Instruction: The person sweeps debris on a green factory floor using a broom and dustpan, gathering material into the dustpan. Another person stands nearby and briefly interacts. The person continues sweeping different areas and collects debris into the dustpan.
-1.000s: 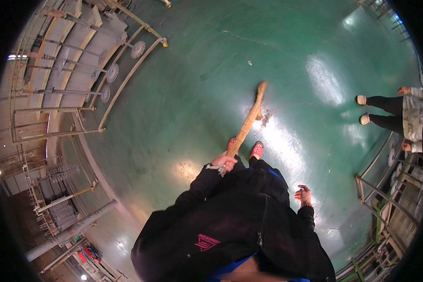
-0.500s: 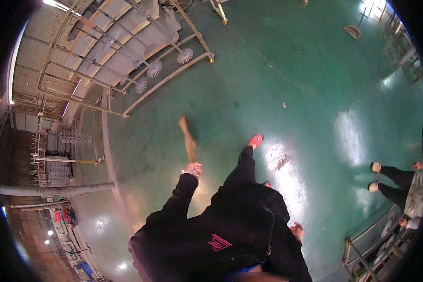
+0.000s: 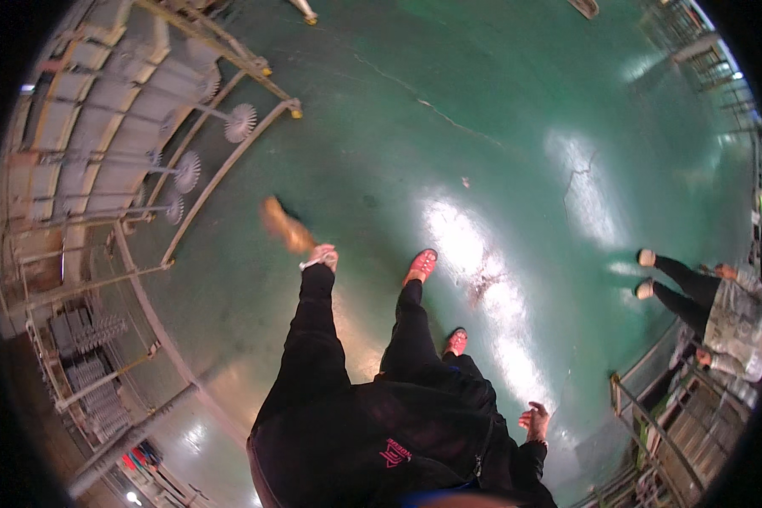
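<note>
My left hand is closed around one end of a long brown thing. It points away from me toward the far left and is too blurred for me to tell its kind. Lower right of my body, my right hand hangs at my side with its fingers loosely apart and nothing visible in it. My feet, in red shoes, stand one ahead of the other on the green floor.
A metal-frame rack with grey finned discs on rods stands at the upper left. Another person stands at the right, behind a metal frame cart. A grey pipe runs along the lower left.
The rack has shifted left in view and the person at the right appears nearer. The brown thing has swung leftward in my left hand. My right hand's fingers have spread.
</note>
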`<state>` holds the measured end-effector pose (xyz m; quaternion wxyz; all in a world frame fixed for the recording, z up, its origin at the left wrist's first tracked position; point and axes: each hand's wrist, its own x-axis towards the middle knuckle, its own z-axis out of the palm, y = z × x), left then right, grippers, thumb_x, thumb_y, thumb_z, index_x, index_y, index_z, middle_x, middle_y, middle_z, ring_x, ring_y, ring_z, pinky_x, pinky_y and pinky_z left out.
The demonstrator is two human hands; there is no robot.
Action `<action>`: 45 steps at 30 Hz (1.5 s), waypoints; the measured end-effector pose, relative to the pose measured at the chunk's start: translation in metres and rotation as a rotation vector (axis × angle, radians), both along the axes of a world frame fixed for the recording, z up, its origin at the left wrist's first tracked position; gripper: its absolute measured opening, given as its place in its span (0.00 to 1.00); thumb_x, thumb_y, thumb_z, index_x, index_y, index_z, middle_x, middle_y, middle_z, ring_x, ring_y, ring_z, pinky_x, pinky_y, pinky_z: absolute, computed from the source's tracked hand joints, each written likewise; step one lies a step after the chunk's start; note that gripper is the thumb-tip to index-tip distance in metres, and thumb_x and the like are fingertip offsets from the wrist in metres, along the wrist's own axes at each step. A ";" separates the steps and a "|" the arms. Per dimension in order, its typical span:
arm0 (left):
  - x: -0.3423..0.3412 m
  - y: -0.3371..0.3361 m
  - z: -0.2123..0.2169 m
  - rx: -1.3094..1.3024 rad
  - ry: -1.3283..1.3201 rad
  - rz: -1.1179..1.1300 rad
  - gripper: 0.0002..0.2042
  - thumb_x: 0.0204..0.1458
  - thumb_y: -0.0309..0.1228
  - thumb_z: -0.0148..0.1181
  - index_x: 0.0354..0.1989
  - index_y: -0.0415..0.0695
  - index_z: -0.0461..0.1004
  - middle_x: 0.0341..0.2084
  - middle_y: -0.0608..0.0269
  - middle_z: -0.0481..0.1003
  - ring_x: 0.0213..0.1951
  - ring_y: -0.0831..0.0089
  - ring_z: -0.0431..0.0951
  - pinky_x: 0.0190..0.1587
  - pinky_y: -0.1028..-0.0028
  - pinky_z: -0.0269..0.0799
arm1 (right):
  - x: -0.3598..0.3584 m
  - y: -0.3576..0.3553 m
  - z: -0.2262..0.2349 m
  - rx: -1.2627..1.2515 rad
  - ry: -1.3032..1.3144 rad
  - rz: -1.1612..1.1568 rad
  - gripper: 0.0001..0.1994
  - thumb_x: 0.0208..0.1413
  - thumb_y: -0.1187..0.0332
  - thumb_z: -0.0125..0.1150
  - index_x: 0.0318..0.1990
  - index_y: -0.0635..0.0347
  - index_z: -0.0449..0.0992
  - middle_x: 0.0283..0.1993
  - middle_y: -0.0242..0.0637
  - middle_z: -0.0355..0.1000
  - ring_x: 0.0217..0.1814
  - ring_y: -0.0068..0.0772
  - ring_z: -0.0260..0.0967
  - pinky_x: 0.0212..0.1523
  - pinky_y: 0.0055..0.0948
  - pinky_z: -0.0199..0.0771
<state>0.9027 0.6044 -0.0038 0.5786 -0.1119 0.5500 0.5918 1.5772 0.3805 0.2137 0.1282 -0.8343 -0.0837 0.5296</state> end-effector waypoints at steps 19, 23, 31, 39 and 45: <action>0.347 0.248 -0.050 -0.462 -0.018 -1.549 0.13 0.48 0.46 0.36 0.26 0.50 0.51 0.09 0.61 0.56 0.10 0.68 0.59 0.12 0.72 0.53 | -0.171 -0.121 0.042 -0.082 -0.036 -0.590 0.13 0.48 0.76 0.38 0.39 0.64 0.67 0.18 0.36 0.66 0.15 0.26 0.64 0.14 0.23 0.67; 0.401 0.211 -0.051 -0.192 1.014 -1.978 0.36 0.42 0.37 0.53 0.58 0.54 0.37 0.21 0.53 0.69 0.20 0.62 0.71 0.21 0.66 0.68 | -0.203 -0.162 0.034 -0.056 -0.031 -0.699 0.13 0.47 0.77 0.37 0.39 0.65 0.67 0.18 0.37 0.66 0.15 0.26 0.64 0.15 0.23 0.67; 0.419 0.135 0.006 0.038 1.470 -2.564 0.46 0.38 0.34 0.58 0.59 0.54 0.27 0.29 0.46 0.72 0.28 0.58 0.75 0.29 0.65 0.72 | -0.249 -0.243 -0.004 0.030 0.054 -0.870 0.11 0.50 0.74 0.39 0.39 0.64 0.67 0.18 0.36 0.65 0.14 0.26 0.63 0.13 0.23 0.65; 0.331 0.011 0.073 -0.024 1.362 -2.572 0.42 0.37 0.27 0.58 0.58 0.59 0.36 0.17 0.52 0.70 0.15 0.65 0.71 0.13 0.66 0.67 | -0.270 -0.310 -0.048 0.102 0.126 -1.075 0.11 0.49 0.74 0.39 0.40 0.62 0.66 0.16 0.34 0.63 0.12 0.25 0.62 0.12 0.23 0.64; 0.271 -0.068 0.148 -0.361 0.616 -2.400 0.38 0.38 0.19 0.44 0.58 0.63 0.35 0.13 0.61 0.65 0.08 0.76 0.62 0.07 0.76 0.58 | -0.276 -0.340 -0.079 0.141 0.167 -1.084 0.11 0.50 0.74 0.38 0.40 0.59 0.66 0.17 0.33 0.64 0.12 0.24 0.62 0.12 0.23 0.65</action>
